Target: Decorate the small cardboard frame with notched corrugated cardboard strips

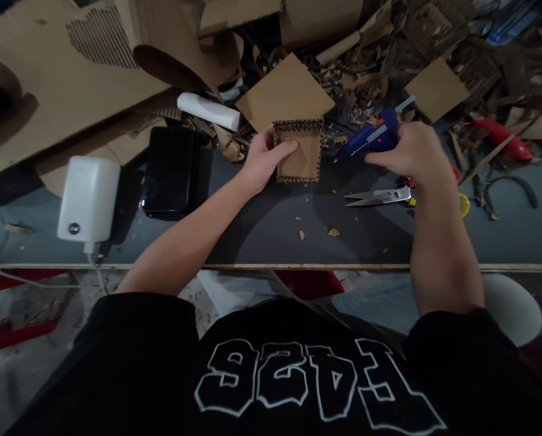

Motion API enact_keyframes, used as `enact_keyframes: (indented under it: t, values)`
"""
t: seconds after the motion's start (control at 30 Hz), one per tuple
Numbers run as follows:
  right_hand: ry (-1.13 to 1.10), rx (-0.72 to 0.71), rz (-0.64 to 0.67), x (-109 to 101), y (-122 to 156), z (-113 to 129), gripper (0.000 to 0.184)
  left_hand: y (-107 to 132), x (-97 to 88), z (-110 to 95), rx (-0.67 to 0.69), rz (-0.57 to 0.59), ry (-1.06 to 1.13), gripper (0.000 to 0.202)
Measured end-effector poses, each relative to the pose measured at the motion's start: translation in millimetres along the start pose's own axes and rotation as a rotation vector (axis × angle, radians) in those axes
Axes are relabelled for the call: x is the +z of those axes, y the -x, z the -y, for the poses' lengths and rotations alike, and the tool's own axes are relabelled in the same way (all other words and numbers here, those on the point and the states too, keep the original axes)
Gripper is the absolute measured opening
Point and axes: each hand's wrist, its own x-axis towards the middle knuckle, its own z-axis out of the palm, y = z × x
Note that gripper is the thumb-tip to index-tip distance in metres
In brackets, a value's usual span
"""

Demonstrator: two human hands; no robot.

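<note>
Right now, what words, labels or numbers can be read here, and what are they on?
"FAZE", or close to it: big white outlined letters on the black shirt, upside down to the camera; the first and last letters are uncertain.
On the glue gun in the right hand: a pale strip, too small to read.
On the cardboard box in the left hand: no writing.
On the white charger: nothing readable.
</note>
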Motion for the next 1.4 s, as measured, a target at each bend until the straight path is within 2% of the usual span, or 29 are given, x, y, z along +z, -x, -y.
enact_keyframes:
  t: [0.13, 0.33, 0.4, 0.47, 0.57, 0.6, 0.67, 0.73, 0.83, 0.9, 0.97, 1.0, 1.07, 1.2, 1.27, 1.33, 1.4]
  values:
    - [0.009, -0.035, -0.033, -1, 1, 1, 0.055, 0, 1.5, -2, -0.005, -0.010, 0.033, 0.086]
    - [0.088, -0.081, 0.050, -4, 4, 7, 0.055, -4, -0.8, -4, -0.130, -0.143, 0.263, 0.047]
    - [0.109, -0.098, 0.051, -3, 4, 7, 0.052, -5, -2.1, -4, -0.170, -0.186, 0.313, 0.040]
    - [0.103, -0.100, 0.032, 0, 3, 5, 0.045, -6, -3.0, -3, -0.185, -0.207, 0.320, 0.039]
    - [0.080, -0.081, -0.017, 4, 1, 0, 0.025, -6, -3.7, -2, -0.164, -0.199, 0.292, 0.041]
    - [0.075, -0.066, -0.039, 5, 0, -2, 0.027, -6, -3.7, -1, -0.153, -0.188, 0.283, 0.042]
    - [0.066, -0.036, -0.079, 6, -1, -5, 0.050, -5, -3.5, 0, -0.135, -0.153, 0.272, 0.045]
    - [0.049, -0.033, -0.096, 5, 0, -7, 0.063, -5, -3.0, -1, -0.126, -0.108, 0.270, 0.048]
    - [0.027, -0.066, -0.151, 0, 6, -5, 0.056, -5, -2.4, -3, -0.130, -0.064, 0.290, 0.049]
    - [0.011, -0.203, -0.276, -5, 14, 2, 0.045, -6, -2.0, -5, -0.132, -0.069, 0.314, 0.050]
    - [-0.015, -0.473, -0.419, -6, 23, 12, 0.032, -6, -1.5, -7, -0.139, -0.087, 0.333, 0.052]
    - [-0.027, -0.620, -0.464, -5, 27, 18, 0.027, -6, -1.4, -6, -0.135, -0.091, 0.332, 0.052]
    - [-0.028, -0.827, -0.484, 1, 33, 29, 0.023, -6, -1.1, -5, -0.108, -0.091, 0.309, 0.050]
    - [-0.053, -0.980, -0.447, 21, 33, 39, 0.039, -6, -1.2, -4, -0.082, -0.073, 0.264, 0.045]
    - [-0.095, -1.032, -0.469, 28, 30, 38, 0.046, -6, -1.3, -5, -0.100, -0.074, 0.270, 0.045]
    - [-0.116, -1.069, -0.479, 33, 27, 36, 0.043, -6, -1.9, -6, -0.108, -0.080, 0.282, 0.044]
    - [-0.108, -1.096, -0.486, 35, 25, 35, 0.027, -8, -3.3, -5, -0.111, -0.092, 0.286, 0.041]
